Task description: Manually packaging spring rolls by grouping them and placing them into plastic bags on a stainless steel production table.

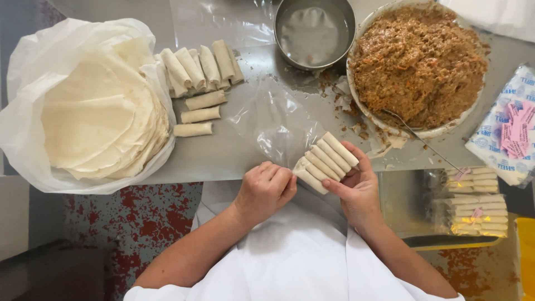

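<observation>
Your right hand (359, 187) cups a row of five rolls (327, 161) at the table's (234, 150) near edge, thumb on top, fingers curled underneath and mostly hidden by the rolls. Your left hand (264, 189) is closed in a loose fist, its fingertips pinching the near end of the lowest roll; what the fingertips do exactly is hidden behind the knuckles. A clear bag (276, 125) lies crumpled just beyond the rolls, and you cannot tell where its mouth is or whether the rolls' far ends sit inside it.

Further back on the table lie loose rolls (200, 69), some in a fanned row, three apart nearer you. To the left, a stack of round wrappers (97, 117) sits in a white plastic sheet (33, 61). A metal bowl (315, 33) of cloudy liquid is cut off by the top edge, beside a big bowl of brown filling (418, 61) with a spoon (423, 139) leaning in it. To the right, packed rolls (476, 200) lie in bags in a tray, blurred by the plastic. A printed packet (510, 128) is cut off at the right edge.
</observation>
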